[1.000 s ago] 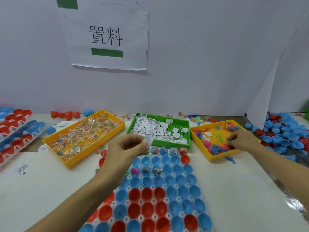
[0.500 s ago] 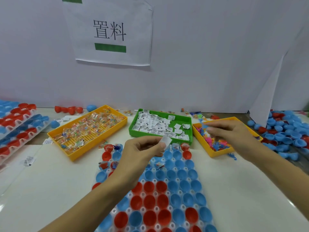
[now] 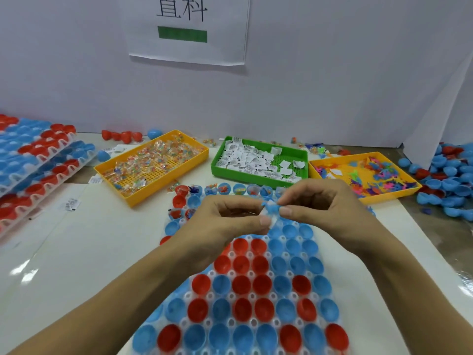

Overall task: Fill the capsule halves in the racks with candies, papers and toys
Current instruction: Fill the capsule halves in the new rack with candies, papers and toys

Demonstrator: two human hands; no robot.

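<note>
Both hands meet above rack (image 3: 256,290): left hand (image 3: 230,221) pinches paper (image 3: 271,221), right hand (image 3: 320,206) pinches blue toy (image 3: 271,208).

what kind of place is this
Probably a small hand-assembly workstation for toy capsules. A rack of capsule halves lies on the table, sorting trays hold candies, papers and toys, and a printed sign hangs on the white partition.

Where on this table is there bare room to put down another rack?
The widest bare patch is the white mat left of the centre rack, below the candy tray. A narrower strip lies right of that rack, below the toy tray. Crowded: stacked racks far left, loose capsule halves far right.
</note>
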